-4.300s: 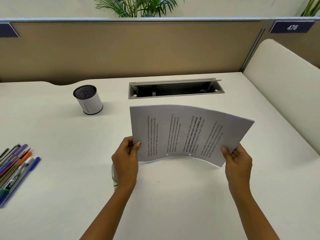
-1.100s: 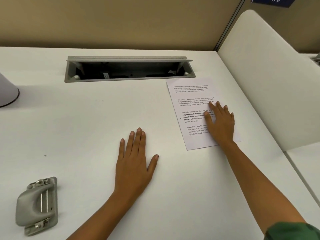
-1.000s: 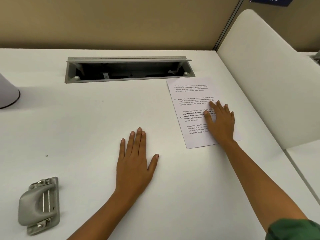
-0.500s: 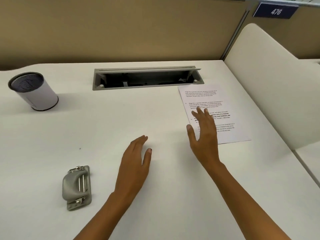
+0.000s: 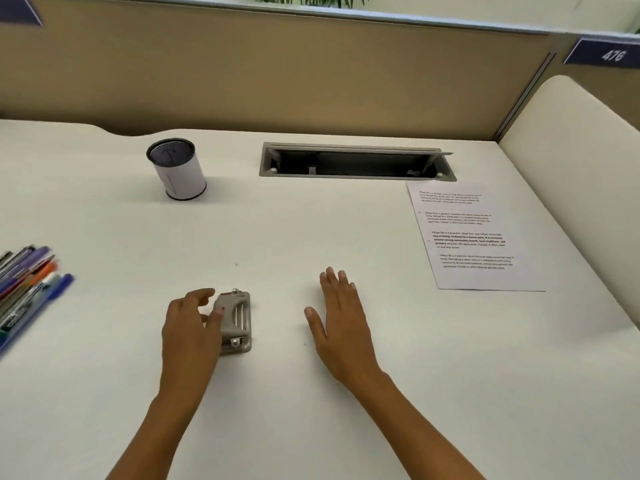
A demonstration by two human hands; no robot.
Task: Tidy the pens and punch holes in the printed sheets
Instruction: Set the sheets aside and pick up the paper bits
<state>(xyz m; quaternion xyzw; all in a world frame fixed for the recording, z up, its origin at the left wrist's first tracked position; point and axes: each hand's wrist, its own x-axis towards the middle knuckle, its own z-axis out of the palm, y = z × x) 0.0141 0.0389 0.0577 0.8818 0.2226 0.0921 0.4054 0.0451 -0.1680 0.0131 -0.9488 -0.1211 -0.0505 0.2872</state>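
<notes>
Grey metal hole punch (image 5: 236,319) sits near the front of the table (image 5: 311,230), its long axis pointing away from the person. Of the two hands, the left hand (image 5: 188,329) is nearer: thumb touching it, fingers loose, not yet closed. The right hand (image 5: 341,323) is spread open, palm down, beside it. Printed sheets (image 5: 479,240) lie well off right, pens (image 5: 29,289) far left

Matt grey metal hole punch (image 5: 234,320)

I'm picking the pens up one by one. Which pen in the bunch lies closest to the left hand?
The blue pen with the blue cap, on the bunch's right edge. The orange pen and the rest lie beyond it, farther from the left hand.
</notes>
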